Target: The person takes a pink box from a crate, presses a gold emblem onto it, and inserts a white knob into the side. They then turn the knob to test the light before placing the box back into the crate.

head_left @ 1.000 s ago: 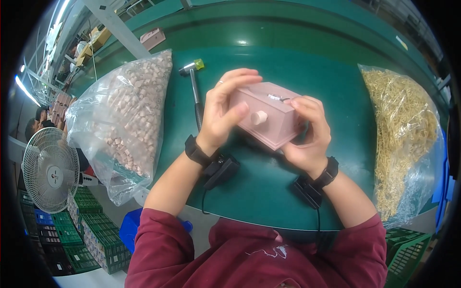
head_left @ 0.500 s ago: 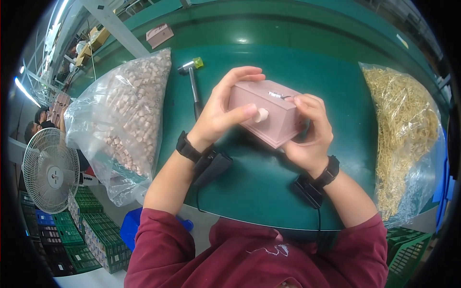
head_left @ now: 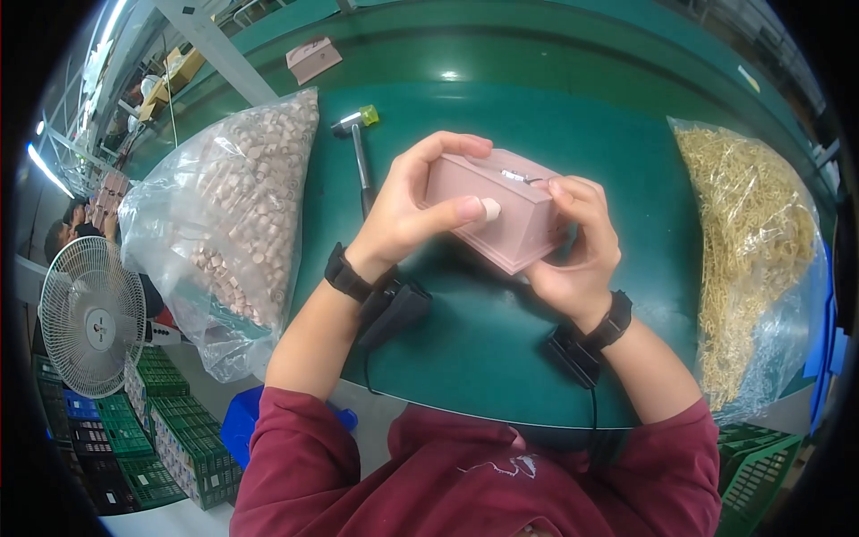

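Note:
Between my hands, above the green table, is a pink wooden box (head_left: pixel 514 219) with stepped edges, held tilted. A small pale round knob or plug (head_left: pixel 490 209) stands out from its side. My left hand (head_left: pixel 416 201) grips the box's left end, the thumb pressed against the knob and the fingers over the top. My right hand (head_left: pixel 582 242) is closed round the right end, its fingertips at the top edge near a small metal piece (head_left: pixel 516 176) and its thumb low on the box. The underside is hidden.
A clear bag of small pink wooden plugs (head_left: pixel 255 188) lies at the left, beside a hammer (head_left: pixel 360 148) with a yellow face. At the right lies a bag of brass-coloured hooks or fittings (head_left: pixel 752 242). Another pink box (head_left: pixel 313 60) sits on the far green surface. A fan (head_left: pixel 94 318) stands left.
The pink box on the far surface has shifted slightly to the right and away. My left hand has moved a little down on the held box, its thumb still at the knob.

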The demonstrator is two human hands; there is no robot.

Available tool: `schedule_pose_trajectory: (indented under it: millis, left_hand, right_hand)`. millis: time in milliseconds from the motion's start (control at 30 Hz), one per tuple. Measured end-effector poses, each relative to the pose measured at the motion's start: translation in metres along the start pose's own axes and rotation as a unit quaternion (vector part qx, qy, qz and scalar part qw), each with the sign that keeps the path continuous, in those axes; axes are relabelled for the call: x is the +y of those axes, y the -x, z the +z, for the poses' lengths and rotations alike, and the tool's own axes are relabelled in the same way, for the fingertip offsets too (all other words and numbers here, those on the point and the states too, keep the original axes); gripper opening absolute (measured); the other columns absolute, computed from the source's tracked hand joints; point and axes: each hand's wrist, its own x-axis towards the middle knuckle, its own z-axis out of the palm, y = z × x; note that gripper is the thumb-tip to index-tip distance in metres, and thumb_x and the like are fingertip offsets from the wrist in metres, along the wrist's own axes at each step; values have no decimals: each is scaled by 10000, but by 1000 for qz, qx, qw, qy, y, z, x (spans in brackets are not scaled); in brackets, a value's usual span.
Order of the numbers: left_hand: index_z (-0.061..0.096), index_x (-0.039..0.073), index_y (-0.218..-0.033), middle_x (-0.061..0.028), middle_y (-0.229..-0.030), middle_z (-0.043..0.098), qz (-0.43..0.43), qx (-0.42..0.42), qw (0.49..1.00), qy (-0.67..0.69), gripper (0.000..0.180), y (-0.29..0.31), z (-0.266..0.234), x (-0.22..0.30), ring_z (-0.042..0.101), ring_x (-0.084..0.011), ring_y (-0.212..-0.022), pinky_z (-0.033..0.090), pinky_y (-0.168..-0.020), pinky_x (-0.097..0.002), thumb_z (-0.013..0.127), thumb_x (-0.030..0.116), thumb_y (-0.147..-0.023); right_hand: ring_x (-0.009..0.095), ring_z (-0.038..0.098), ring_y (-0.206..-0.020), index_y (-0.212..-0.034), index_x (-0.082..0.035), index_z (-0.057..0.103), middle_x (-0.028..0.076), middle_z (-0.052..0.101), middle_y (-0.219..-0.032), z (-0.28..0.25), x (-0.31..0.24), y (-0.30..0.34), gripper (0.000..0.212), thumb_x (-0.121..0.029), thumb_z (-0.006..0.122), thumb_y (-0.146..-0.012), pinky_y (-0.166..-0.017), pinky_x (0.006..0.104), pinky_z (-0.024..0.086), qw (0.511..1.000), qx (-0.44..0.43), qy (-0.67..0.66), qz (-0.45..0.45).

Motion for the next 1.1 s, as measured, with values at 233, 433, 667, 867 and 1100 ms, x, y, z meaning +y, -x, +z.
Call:
schedule_pose_trajectory:
  millis: [233, 433, 667, 867, 1100]
  left_hand:
    - [550, -1, -1085, -105, -1132, 549, 21, 16, 999, -28, 485, 0, 4, 0, 523, -179, -1052, 411, -920, -303, 770, 179, -693]
    - [530, 8, -1127, -145, -1230, 498, -28, 8, 998, -49, 593, 6, -1, 6, 472, -233, -1150, 343, -999, -356, 750, 296, -657]
    - [482, 15, -1201, -126, -1207, 505, 111, -114, 967, -199, 788, -12, -5, 0, 490, -253, -1125, 374, -970, -352, 854, 305, -570]
    - [481, 31, -1235, -130, -1252, 500, 151, 38, 901, -404, 754, 9, -10, 15, 476, -258, -1157, 384, -990, -406, 829, 157, -578]
    - [528, -7, -1076, -168, -1001, 558, 497, -11, 779, -382, 468, 22, 102, 59, 561, -318, -954, 489, -838, -477, 732, 231, -728]
  right_hand:
    - [223, 553, -939, -1153, -46, 524, 133, 585, -1063, -2, 3, 1, 634, 12, 773, -573, -647, 258, 460, 1000, 4, 2, -5]
    - [232, 555, -945, -1148, -49, 524, 135, 585, -1058, 7, -2, 2, 625, 3, 769, -576, -667, 273, 468, 1000, 4, -6, 6]
    - [296, 561, -980, -1100, -61, 531, 145, 583, -1062, -10, 6, -3, 591, -51, 761, -556, -817, 366, 479, 1000, 13, 19, 1]
    - [438, 312, -1200, -1230, -106, 438, 244, 308, -1326, 3, -2, -20, 753, -117, 739, -540, -968, 504, 334, 993, 51, 45, 102]
    - [347, 576, -937, -1321, -27, 297, 230, 473, -1166, -106, -86, -35, 777, -79, 686, -651, -646, 450, 511, 729, 33, -422, 539]
